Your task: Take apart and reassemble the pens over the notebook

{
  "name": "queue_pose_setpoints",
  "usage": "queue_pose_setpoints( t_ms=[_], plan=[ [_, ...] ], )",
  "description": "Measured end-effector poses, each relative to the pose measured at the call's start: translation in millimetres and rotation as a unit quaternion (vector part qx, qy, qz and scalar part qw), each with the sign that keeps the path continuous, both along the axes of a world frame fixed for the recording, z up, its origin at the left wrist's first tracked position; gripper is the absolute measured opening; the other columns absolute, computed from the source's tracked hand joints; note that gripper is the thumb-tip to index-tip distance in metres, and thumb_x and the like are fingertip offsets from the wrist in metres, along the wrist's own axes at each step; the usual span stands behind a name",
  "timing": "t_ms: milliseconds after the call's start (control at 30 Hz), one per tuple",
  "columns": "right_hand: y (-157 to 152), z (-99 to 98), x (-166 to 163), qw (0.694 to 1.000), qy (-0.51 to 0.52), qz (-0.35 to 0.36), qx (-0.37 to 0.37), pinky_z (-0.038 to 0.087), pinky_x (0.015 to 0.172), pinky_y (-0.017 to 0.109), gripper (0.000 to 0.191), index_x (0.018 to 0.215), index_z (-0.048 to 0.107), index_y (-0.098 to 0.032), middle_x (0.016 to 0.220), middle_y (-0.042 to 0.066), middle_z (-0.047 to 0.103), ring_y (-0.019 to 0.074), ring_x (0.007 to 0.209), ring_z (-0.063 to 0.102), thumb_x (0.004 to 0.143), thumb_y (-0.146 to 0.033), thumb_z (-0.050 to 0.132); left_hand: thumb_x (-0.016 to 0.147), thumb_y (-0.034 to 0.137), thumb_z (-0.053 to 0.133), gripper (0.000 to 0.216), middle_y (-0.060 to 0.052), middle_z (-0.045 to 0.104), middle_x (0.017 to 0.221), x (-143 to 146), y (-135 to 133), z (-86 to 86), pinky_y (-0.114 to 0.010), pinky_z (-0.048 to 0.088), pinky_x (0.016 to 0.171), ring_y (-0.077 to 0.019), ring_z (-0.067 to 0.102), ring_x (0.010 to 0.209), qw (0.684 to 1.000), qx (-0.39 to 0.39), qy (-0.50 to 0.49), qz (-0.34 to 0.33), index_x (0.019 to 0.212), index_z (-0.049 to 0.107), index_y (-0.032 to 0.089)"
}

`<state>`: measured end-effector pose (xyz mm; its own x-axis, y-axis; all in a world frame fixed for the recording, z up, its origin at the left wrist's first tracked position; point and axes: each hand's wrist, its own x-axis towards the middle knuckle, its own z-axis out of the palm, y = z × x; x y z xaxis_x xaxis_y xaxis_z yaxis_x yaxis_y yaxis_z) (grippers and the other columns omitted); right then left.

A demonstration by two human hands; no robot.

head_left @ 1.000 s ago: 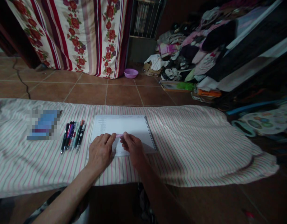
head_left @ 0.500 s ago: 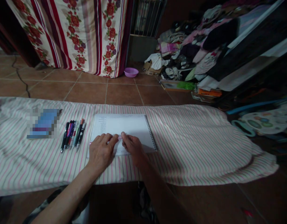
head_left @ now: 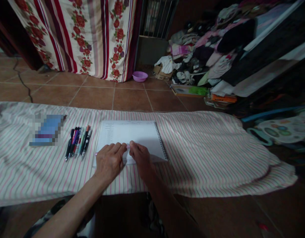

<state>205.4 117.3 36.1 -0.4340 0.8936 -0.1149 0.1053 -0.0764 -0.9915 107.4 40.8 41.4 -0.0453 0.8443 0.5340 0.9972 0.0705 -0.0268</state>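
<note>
A spiral notebook (head_left: 138, 130) lies open on the striped cloth (head_left: 204, 148), with printed lines along its top and left side. My left hand (head_left: 110, 160) rests over its lower left part, fingers curled round a slim pink pen (head_left: 128, 146). One end of the pen pokes out left of that hand; most of its length is hidden under the fingers. At its other end, my right hand (head_left: 140, 155) is closed, pinching it between thumb and fingers. Both hands are close together above the page.
Several pens (head_left: 78, 142) lie side by side left of the notebook. Further left is a blurred-out blue rectangular object (head_left: 48, 130). Beyond the cloth are a tiled floor, a purple basin (head_left: 140, 76), a floral curtain (head_left: 79, 36) and a heap of clothes (head_left: 199, 49).
My right hand's thumb and fingers have shifted slightly, and my left fingers are drawn a little tighter. The view has moved very slightly; the notebook and pens stay in place.
</note>
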Motion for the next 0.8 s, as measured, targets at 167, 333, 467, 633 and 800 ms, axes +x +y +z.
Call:
queue_pose_setpoints(
  t_ms=[167,333,467,633,800],
  plan=[
    [-0.8,-2.1,0.0,1.0,0.014,0.01,0.016,0.023,0.048,0.026,0.041,0.048,0.033,-0.022,0.047,-0.005,0.029,0.0095,0.047,0.028,0.076,-0.049,0.044,0.088,0.022,0.042,0.022,0.0,0.06,0.064,1.7,-1.2,4.6,-0.032,0.031,0.056,-0.0176,0.052,0.059,1.0,-0.001,-0.008,0.014,0.087,0.064,0.019],
    [-0.1,-6.1,0.3,0.999,0.021,0.032,0.038,0.023,0.049,0.026,0.04,0.051,0.034,-0.021,0.05,-0.005,0.029,0.0098,0.049,0.028,0.08,-0.047,0.042,0.086,0.021,0.043,0.021,0.0,0.061,0.064,0.9,-3.0,7.5,-0.031,0.031,0.055,-0.0176,0.053,0.059,0.999,-0.026,-0.021,0.034,0.084,0.064,0.021],
    [0.5,-8.7,0.4,0.996,0.02,0.053,0.064,0.024,0.05,0.026,0.039,0.053,0.034,-0.021,0.051,-0.005,0.029,0.0098,0.05,0.029,0.082,-0.046,0.04,0.086,0.022,0.044,0.02,0.0,0.062,0.066,0.0,-4.7,10.8,-0.03,0.03,0.054,-0.0177,0.055,0.06,0.997,-0.051,-0.041,0.049,0.084,0.064,0.022],
    [4.1,-10.1,1.0,0.99,0.008,0.078,0.119,0.026,0.051,0.026,0.037,0.054,0.034,-0.021,0.052,-0.005,0.032,0.0101,0.051,0.032,0.085,-0.043,0.036,0.087,0.027,0.043,0.022,0.0,0.064,0.07,-3.0,-5.1,15.9,-0.029,0.031,0.054,-0.0182,0.059,0.065,0.987,-0.111,-0.098,0.066,0.088,0.065,0.023],
    [9.9,-6.5,3.2,0.969,-0.02,0.127,0.21,0.028,0.054,0.025,0.032,0.058,0.036,-0.021,0.054,-0.005,0.035,0.0103,0.053,0.036,0.086,-0.036,0.034,0.089,0.033,0.04,0.026,0.001,0.068,0.081,-8.8,-5.1,20.6,-0.027,0.031,0.053,-0.0179,0.062,0.071,0.971,-0.164,-0.156,0.078,0.092,0.065,0.025]
  ],
)
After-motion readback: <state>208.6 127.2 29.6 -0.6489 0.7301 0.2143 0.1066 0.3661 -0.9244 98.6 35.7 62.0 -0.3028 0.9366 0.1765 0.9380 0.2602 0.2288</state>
